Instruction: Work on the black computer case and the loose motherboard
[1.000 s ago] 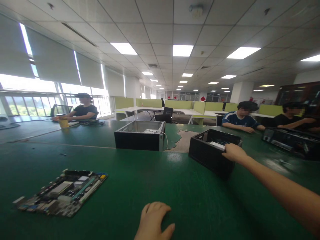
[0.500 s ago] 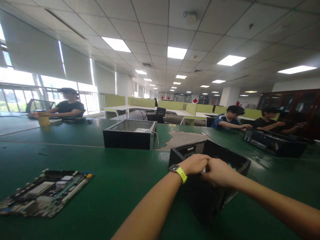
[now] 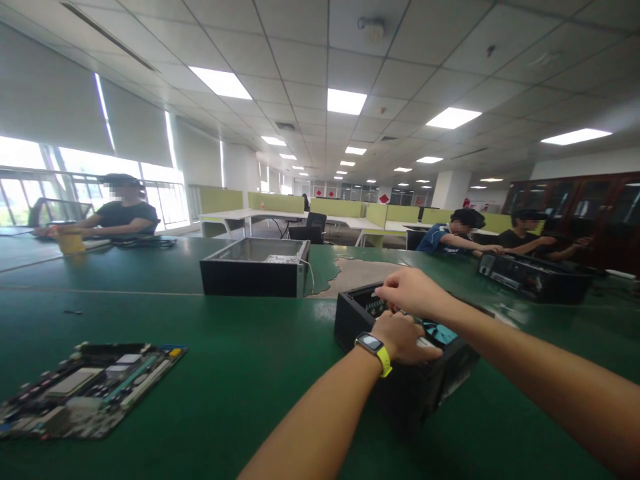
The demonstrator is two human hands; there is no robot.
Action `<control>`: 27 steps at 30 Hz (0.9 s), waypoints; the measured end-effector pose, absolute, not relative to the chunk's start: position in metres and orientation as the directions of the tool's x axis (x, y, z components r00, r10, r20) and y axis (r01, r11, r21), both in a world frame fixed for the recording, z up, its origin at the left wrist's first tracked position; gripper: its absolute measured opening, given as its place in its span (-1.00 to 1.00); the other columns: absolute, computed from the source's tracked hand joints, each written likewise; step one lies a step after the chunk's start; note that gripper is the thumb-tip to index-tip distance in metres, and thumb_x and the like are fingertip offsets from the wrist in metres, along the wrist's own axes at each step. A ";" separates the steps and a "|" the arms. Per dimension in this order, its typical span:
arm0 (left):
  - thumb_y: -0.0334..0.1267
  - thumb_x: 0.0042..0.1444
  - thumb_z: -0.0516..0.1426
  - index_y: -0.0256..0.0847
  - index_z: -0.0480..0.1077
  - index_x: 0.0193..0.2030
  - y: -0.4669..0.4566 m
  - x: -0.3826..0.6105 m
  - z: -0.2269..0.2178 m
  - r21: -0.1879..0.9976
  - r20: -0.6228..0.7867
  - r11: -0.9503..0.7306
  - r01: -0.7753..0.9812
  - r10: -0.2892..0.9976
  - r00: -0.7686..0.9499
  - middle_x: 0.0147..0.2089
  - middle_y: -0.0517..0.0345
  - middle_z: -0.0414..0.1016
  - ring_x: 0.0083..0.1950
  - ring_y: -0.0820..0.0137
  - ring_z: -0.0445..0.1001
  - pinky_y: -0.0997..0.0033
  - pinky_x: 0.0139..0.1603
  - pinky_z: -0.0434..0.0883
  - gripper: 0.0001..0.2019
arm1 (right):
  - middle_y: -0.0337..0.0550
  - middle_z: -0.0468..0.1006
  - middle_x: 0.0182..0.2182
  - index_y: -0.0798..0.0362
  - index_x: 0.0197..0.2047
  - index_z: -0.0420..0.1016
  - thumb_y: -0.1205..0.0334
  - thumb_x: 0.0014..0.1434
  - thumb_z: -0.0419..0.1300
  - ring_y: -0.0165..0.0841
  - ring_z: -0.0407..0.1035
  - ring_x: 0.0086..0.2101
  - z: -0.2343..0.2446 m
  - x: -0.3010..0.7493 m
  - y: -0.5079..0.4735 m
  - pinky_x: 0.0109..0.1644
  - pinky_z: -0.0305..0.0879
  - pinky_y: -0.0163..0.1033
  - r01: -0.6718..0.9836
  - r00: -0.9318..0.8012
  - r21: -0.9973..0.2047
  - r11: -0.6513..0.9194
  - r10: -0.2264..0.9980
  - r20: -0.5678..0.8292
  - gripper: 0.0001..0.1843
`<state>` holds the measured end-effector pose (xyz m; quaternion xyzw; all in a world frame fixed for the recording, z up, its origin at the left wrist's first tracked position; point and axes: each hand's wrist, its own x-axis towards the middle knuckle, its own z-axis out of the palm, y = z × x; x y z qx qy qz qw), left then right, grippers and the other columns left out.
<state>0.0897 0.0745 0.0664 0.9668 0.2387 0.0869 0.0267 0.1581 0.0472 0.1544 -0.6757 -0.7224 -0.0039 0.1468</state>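
The open black case (image 3: 410,400) sits on the green worktop (image 3: 250,387), right of a bare board (image 3: 90,390). Left hand (image 3: 404,337) is closed on its near rim; right hand (image 3: 413,291) curls over the inside, its hold unclear. Probably stiff, weighty sheet metal with thin edges: grip the walls, not the innards

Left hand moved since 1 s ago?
Yes. The left hand left the green table beside the circuit board and went forward and right, onto the black computer case.
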 end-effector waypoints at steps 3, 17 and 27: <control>0.32 0.07 -0.14 -0.10 0.48 -0.11 0.076 0.069 0.067 0.075 0.154 -0.921 0.383 0.390 0.908 -0.05 0.01 0.50 0.07 0.13 0.37 0.12 0.06 0.23 -0.37 | -0.13 0.56 -0.55 0.06 -0.49 0.55 -0.03 0.13 0.01 -0.38 0.38 -0.52 0.150 0.169 0.052 -0.49 0.12 -0.34 0.990 -0.047 -0.126 0.065 0.989 0.144 -0.57; -0.04 0.19 0.04 -0.15 0.46 -0.47 0.013 -0.100 0.087 0.241 0.074 -0.938 0.250 0.275 0.959 -0.46 0.20 0.52 -0.37 0.47 0.42 0.44 -0.16 0.33 -0.67 | -0.12 0.61 -0.27 -0.09 -0.19 0.60 -0.08 -0.15 0.26 -0.17 0.48 -0.26 0.071 0.164 0.057 -0.33 0.27 -0.25 0.963 -0.243 0.054 0.263 0.940 -0.240 -0.56; -0.29 -0.14 0.27 -0.24 0.52 -0.10 0.052 0.018 0.071 -0.299 -0.400 -0.763 0.573 0.645 0.650 -0.08 -0.16 0.56 -0.15 0.08 0.53 0.16 -0.21 0.48 -0.63 | 0.06 0.59 -0.15 0.07 -0.10 0.58 0.05 -0.12 0.26 -0.04 0.48 -0.16 0.029 0.126 0.073 -0.23 0.37 -0.17 0.892 -0.339 0.160 0.424 0.858 -0.385 -0.51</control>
